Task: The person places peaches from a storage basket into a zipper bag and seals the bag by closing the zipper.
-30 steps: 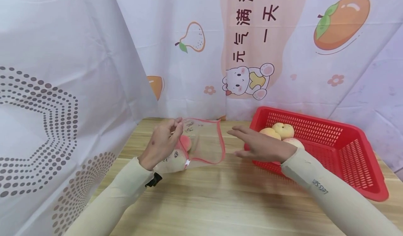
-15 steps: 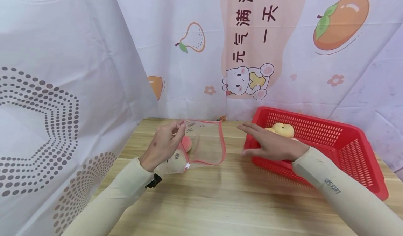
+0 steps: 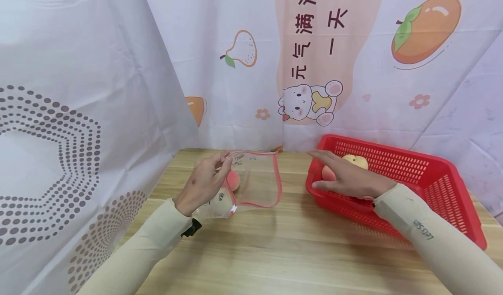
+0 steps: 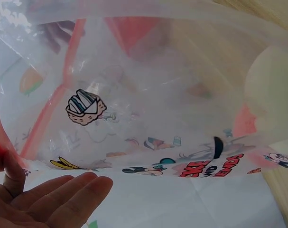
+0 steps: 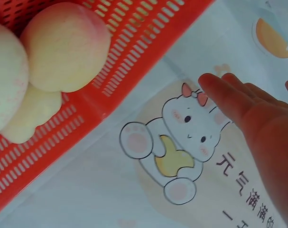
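My left hand [image 3: 204, 179] pinches the red-edged rim of a clear zip bag [image 3: 259, 181] between thumb and finger, with the bag's mouth facing right. Inside it lies a pinkish peach [image 3: 233, 180]; a pale peach [image 4: 274, 95] shows through the printed plastic in the left wrist view. My right hand [image 3: 349, 178] hovers with outstretched fingers over the left end of a red plastic basket [image 3: 385, 160], holding nothing. Below and behind it are several peaches, among them a yellow one [image 3: 356, 159] and a pink-blushed one [image 5: 68, 47].
The wooden table [image 3: 275, 251] runs under the bag and basket. A patterned white curtain [image 3: 235, 102] hangs along its back edge, and another sheet [image 3: 98, 89] covers the left side. The basket's perforated walls rise around the peaches.
My right hand has moved rightward, away from the bag's mouth to above the basket's left end. My left hand keeps its pinch on the bag, nearly still.
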Action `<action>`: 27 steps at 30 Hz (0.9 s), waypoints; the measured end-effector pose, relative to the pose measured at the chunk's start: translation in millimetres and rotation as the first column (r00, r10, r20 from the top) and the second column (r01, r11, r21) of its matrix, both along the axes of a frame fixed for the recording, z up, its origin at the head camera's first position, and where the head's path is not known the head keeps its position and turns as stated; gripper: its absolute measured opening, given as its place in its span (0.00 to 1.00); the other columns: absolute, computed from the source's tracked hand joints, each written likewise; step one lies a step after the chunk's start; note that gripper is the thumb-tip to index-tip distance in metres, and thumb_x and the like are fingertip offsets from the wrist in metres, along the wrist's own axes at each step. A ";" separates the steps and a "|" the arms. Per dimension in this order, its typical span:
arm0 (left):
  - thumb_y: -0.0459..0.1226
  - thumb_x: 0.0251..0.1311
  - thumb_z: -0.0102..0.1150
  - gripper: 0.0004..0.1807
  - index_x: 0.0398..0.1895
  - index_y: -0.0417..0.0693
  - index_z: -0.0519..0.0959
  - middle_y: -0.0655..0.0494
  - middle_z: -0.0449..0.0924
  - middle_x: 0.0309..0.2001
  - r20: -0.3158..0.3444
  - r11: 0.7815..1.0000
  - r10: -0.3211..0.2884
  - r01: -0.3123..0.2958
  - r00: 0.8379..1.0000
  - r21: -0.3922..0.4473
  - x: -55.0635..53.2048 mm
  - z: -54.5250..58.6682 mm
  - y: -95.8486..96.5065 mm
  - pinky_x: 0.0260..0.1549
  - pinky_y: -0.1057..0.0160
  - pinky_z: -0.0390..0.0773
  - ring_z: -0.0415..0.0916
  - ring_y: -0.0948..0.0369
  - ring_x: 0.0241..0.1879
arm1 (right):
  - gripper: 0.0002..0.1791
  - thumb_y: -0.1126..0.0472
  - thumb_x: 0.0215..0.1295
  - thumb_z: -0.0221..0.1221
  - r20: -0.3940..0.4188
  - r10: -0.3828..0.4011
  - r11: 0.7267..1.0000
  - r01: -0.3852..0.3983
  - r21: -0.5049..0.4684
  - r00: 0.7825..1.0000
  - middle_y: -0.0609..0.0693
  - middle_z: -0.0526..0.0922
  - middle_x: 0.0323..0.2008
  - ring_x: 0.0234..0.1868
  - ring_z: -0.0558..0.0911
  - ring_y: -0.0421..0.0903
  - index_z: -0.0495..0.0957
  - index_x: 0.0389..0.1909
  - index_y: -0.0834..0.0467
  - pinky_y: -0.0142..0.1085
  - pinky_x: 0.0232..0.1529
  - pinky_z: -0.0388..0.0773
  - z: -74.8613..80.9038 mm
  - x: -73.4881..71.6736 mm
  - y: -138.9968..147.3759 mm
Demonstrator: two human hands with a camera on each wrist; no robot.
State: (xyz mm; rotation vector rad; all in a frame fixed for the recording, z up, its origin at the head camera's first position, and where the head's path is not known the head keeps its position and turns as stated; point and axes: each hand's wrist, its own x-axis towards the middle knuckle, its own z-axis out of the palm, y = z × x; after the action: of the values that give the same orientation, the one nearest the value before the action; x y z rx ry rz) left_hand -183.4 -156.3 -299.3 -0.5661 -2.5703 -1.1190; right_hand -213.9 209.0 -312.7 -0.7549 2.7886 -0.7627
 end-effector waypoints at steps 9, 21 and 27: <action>0.40 0.76 0.48 0.18 0.25 0.44 0.74 0.39 0.76 0.61 -0.007 1.000 0.005 -0.005 1.000 -0.007 0.1 -0.1 0.1 0.49 0.49 0.81 0.80 0.49 0.55 | 0.54 0.38 0.58 0.68 -0.029 -0.006 1.000 0.006 -0.027 1.000 0.55 0.58 0.73 0.71 0.58 0.60 0.50 0.79 0.47 0.65 0.60 0.68 -7.6 -9.5 18.0; 0.41 0.76 0.48 0.17 0.29 0.42 0.77 0.40 0.75 0.62 -0.004 1.000 0.005 -0.005 1.000 -0.004 1.1 0.0 0.0 0.49 0.48 0.81 0.82 0.50 0.52 | 0.59 0.35 0.50 0.71 0.023 -0.079 0.995 0.080 -0.061 0.997 0.56 0.61 0.71 0.70 0.60 0.59 0.52 0.78 0.48 0.63 0.59 0.70 -13.8 -18.6 35.8; 0.42 0.76 0.49 0.15 0.36 0.40 0.80 0.41 0.75 0.62 0.006 1.000 0.007 -0.007 1.000 0.001 1.0 0.4 -0.3 0.50 0.49 0.81 0.81 0.51 0.53 | 0.60 0.33 0.47 0.71 0.048 -0.113 0.991 0.116 -0.070 0.993 0.54 0.61 0.70 0.69 0.59 0.59 0.52 0.78 0.47 0.63 0.57 0.72 -16.4 -20.6 43.2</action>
State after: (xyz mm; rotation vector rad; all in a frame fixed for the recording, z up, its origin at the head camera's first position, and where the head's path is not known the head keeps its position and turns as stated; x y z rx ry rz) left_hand -182.4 -156.6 -299.0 -0.5539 -2.5750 -1.1217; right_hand -234.4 252.2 -329.1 -0.5865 2.7981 -0.8942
